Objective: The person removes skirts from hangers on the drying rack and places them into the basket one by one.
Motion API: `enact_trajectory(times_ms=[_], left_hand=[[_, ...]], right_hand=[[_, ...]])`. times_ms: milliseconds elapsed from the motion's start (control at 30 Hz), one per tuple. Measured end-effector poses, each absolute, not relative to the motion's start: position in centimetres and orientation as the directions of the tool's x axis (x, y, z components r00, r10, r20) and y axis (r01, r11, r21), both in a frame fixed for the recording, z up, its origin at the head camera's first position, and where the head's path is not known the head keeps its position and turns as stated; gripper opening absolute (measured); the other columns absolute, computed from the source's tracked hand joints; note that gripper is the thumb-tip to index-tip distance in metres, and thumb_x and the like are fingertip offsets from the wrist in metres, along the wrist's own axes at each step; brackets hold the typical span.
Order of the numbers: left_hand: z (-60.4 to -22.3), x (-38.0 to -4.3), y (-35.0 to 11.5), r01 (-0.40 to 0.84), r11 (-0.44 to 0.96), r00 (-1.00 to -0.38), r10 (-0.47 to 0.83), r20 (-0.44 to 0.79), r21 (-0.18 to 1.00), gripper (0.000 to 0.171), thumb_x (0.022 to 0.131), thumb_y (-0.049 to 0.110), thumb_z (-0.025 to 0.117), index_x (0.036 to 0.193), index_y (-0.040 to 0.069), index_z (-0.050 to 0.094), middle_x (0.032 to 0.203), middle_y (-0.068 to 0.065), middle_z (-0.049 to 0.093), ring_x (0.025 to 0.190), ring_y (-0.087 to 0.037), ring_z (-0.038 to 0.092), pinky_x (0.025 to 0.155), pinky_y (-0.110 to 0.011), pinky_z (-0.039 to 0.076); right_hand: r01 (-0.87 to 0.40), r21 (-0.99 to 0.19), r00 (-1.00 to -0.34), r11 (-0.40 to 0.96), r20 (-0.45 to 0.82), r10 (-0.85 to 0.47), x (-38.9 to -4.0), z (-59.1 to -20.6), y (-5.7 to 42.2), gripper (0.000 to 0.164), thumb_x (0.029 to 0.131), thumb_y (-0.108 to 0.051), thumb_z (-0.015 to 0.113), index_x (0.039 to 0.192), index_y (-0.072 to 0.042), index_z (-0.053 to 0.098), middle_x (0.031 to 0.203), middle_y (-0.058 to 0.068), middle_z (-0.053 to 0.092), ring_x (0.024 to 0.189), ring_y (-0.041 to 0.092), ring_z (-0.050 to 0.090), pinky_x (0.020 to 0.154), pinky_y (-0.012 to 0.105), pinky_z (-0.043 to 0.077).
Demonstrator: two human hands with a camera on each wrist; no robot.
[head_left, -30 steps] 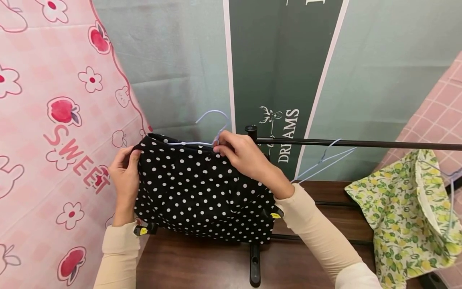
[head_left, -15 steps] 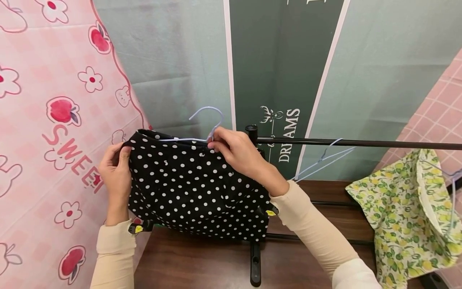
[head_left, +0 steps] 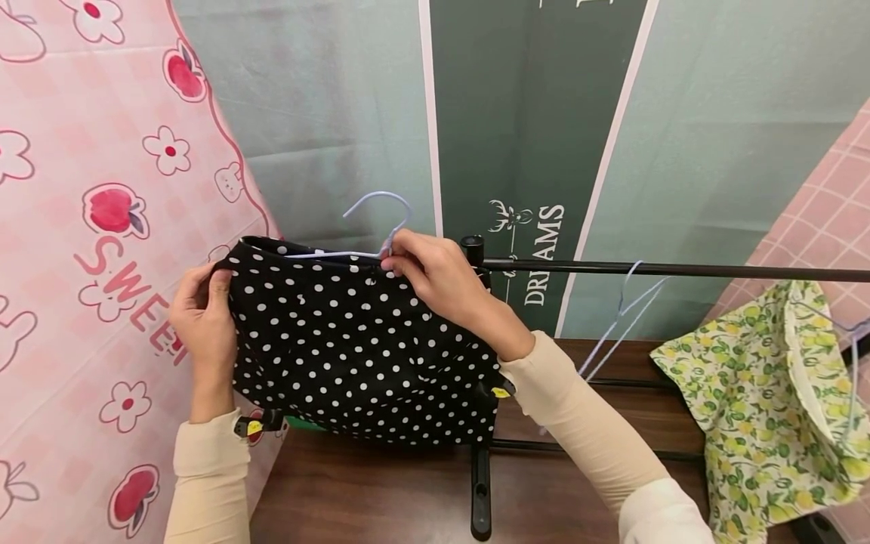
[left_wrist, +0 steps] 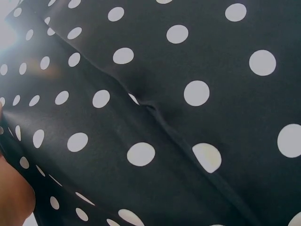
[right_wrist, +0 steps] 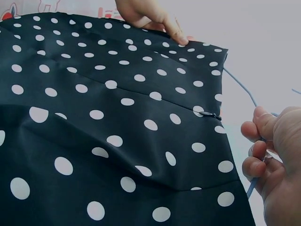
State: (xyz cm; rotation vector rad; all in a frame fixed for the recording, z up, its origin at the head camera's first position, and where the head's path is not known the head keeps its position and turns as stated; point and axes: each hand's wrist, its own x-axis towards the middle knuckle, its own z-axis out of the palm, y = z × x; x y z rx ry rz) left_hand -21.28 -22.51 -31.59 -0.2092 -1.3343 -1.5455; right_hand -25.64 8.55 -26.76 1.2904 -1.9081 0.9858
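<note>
A black skirt with white polka dots is held up in front of me, its waistband at the top. My left hand pinches the waistband's left corner between thumb and fingers. Inside the waist opening lies a thin lilac hanger, its hook standing above the fabric. My right hand pinches this hanger at the base of the hook. In the right wrist view a small zipper pull shows at the waist edge, beside the fingers. Dotted fabric fills most of the left wrist view.
A black rack rail runs to the right from a post behind my right hand. On it hang another lilac hanger and, farther right, a lemon-print garment. A pink printed curtain stands close on the left. The rack's foot is below.
Both hands have moved left and slightly up, carrying the skirt and its hanger along. The hanger on the rail has swung to a steeper angle.
</note>
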Motion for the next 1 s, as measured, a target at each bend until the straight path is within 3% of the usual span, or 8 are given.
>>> enact_trajectory(times_ms=[733, 1000], left_hand=[[-29.7, -20.6, -23.7, 0.795, 0.194, -0.350, -0.627, 0.696, 0.575, 0.022, 0.084, 0.002, 0.075, 0.095, -0.016, 0.070, 0.082, -0.003, 0.066, 0.071, -0.009, 0.062, 0.067, -0.018, 0.047], [-29.3, -20.4, -23.9, 0.776, 0.245, -0.317, -0.645, 0.695, 0.581, 0.021, 0.084, 0.004, 0.076, 0.094, -0.013, 0.071, 0.083, -0.004, 0.067, 0.071, -0.008, 0.063, 0.069, -0.018, 0.049]], right_hand=[[-0.959, -0.245, -0.283, 0.143, 0.836, -0.470, -25.9, -26.1, 6.1, 0.008, 0.095, -0.014, 0.064, 0.091, -0.007, 0.063, 0.078, -0.002, 0.063, 0.073, 0.003, 0.058, 0.069, 0.017, 0.048], [-0.960, -0.242, -0.279, 0.140, 0.839, -0.466, -26.2, -26.2, 5.5, 0.008, 0.094, -0.014, 0.064, 0.090, -0.007, 0.063, 0.080, -0.002, 0.064, 0.074, 0.003, 0.058, 0.069, 0.016, 0.048]])
